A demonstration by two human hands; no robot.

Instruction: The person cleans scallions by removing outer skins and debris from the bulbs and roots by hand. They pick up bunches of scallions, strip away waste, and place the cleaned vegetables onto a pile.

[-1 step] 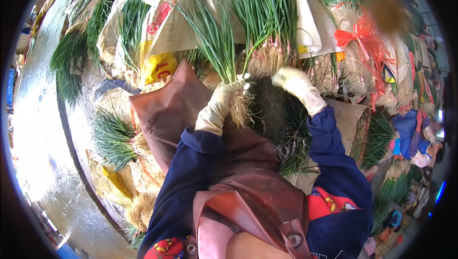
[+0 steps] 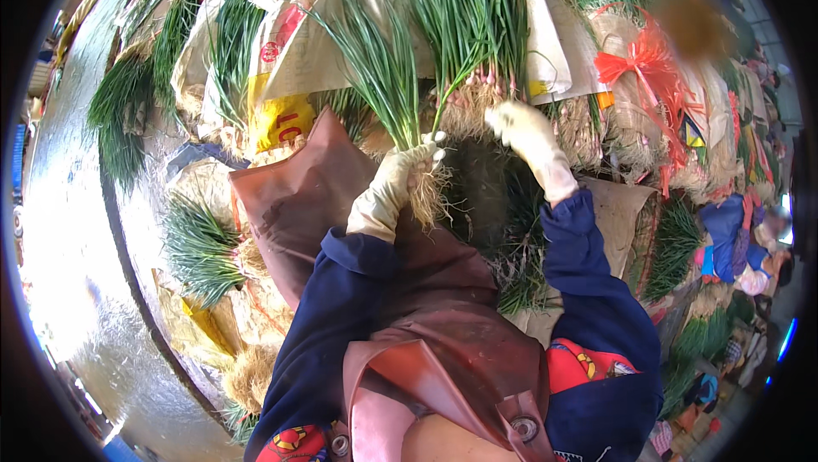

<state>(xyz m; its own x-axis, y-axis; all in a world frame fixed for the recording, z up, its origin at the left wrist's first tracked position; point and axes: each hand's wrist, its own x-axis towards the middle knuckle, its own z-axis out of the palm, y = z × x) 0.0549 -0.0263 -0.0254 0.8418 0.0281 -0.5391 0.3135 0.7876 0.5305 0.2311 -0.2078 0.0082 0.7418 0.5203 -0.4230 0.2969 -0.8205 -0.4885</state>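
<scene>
The left hand (image 2: 394, 179), in a pale work glove, is closed tight around a small bunch of long green spring onions with pale roots (image 2: 383, 87), gripping it just above the roots, which hang in a tangle below the fist. The right hand (image 2: 527, 134), gloved the same way, reaches up to a second, fuller bunch of green onions (image 2: 474, 28) just right of the held one; its fingers are curled at the bulb ends, but whether they have actually closed on any stalks cannot be told.

Judging by how things lie, the sorting is well in hand but far from finished: one bunch is gathered in the fist, while a dark heap of loose greens (image 2: 503, 206) lies below it over the brown apron (image 2: 341, 198). To the left of the held bunch at least three more bundles lie against the pale woven sacks (image 2: 315, 53). To its right stands a filled sack tied with an orange plastic ribbon (image 2: 637, 62).
</scene>
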